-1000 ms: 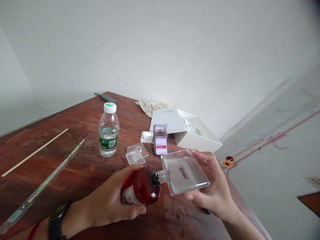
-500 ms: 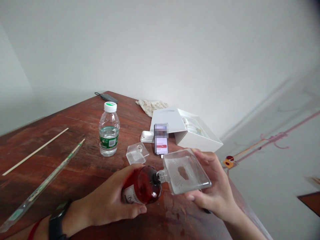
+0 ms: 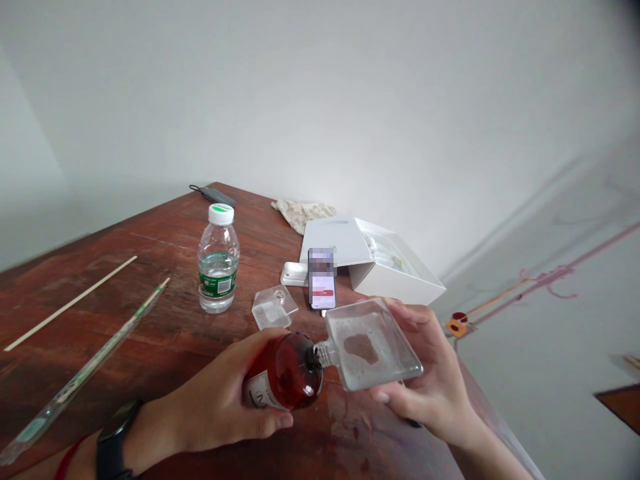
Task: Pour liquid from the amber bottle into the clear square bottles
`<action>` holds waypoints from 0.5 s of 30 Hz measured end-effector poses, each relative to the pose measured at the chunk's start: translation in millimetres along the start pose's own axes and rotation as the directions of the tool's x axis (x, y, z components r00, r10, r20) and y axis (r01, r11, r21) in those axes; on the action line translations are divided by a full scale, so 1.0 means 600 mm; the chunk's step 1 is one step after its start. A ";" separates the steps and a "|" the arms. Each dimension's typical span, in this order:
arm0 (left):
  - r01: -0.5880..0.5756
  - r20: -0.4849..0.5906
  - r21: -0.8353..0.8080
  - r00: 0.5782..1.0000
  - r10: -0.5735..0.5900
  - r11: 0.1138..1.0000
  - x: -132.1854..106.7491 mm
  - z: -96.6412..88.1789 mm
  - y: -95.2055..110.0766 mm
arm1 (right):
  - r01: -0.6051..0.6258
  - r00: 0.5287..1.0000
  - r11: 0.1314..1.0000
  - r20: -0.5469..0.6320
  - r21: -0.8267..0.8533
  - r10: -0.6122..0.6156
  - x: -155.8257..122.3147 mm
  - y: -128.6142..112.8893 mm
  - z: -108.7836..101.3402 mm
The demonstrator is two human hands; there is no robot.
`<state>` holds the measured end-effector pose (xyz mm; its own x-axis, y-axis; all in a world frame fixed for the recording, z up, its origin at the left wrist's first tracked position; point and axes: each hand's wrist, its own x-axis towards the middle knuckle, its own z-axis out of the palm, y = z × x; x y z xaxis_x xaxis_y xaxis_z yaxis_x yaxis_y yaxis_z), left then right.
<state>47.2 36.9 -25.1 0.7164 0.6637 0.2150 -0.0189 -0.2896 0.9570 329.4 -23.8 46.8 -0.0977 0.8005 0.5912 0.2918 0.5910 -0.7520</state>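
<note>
My left hand [image 3: 220, 393] is wrapped round a reddish-brown bottle [image 3: 293, 373] with a white label. It lies tilted, its dark mouth pointing right. Fingers and thumb of my right hand [image 3: 435, 367] hold a clear square bottle [image 3: 380, 327] by its far and near edges, on its side. Its threaded neck meets the dark mouth of the reddish bottle; whether one sits inside the other I cannot tell. Small bubbles and a brownish patch show in the clear bottle. Just beyond my left hand, a clear hexagonal piece with a small neck [image 3: 274, 307] lies on the table.
On the wooden table [image 3: 165, 233] stands a water bottle [image 3: 219, 267] with a white cap. A thin stick [image 3: 75, 300] and a wrapped stick [image 3: 95, 360] lie left. Behind are a phone [image 3: 323, 280], a white case [image 3: 294, 273], an open white box [image 3: 395, 273] and a cloth [image 3: 303, 212].
The brownish patch inside the clear square bottle has spread and reaches closer to its neck. Both hands and both held bottles stay almost where they were.
</note>
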 end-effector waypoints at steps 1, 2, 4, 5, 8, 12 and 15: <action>0.003 -0.004 0.006 1.000 -0.003 1.000 -0.001 0.000 0.000 | 0.004 1.000 1.000 0.001 -0.009 -0.004 0.000 0.000 -0.001; 0.002 -0.007 0.010 1.000 -0.002 1.000 -0.001 0.000 0.000 | 0.007 1.000 1.000 0.004 -0.023 -0.007 0.000 0.000 -0.002; 0.002 -0.003 0.009 1.000 -0.002 1.000 -0.002 -0.001 -0.001 | 0.012 1.000 0.999 0.016 -0.051 -0.011 0.000 -0.001 -0.004; 0.001 0.001 0.007 1.000 -0.001 1.000 -0.001 -0.001 -0.001 | 0.012 1.000 0.998 0.022 -0.061 -0.011 0.001 -0.002 -0.004; 0.001 0.000 0.008 1.000 -0.001 1.000 0.000 -0.001 -0.001 | 0.014 1.000 0.997 0.018 -0.076 -0.013 0.001 -0.003 -0.004; -0.014 0.023 -0.007 1.000 0.014 1.000 0.002 -0.001 0.001 | 0.017 1.000 0.998 0.012 -0.067 -0.017 0.002 -0.004 -0.003; -0.012 0.017 -0.015 1.000 0.012 1.000 0.001 0.000 0.001 | 0.025 1.000 0.997 0.003 -0.073 -0.025 0.003 -0.005 -0.001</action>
<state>47.5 37.4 -24.6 0.7278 0.6485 0.2231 -0.0374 -0.2872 0.9571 329.2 -24.4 50.1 -0.1077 0.7859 0.6089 0.3576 0.6021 -0.7138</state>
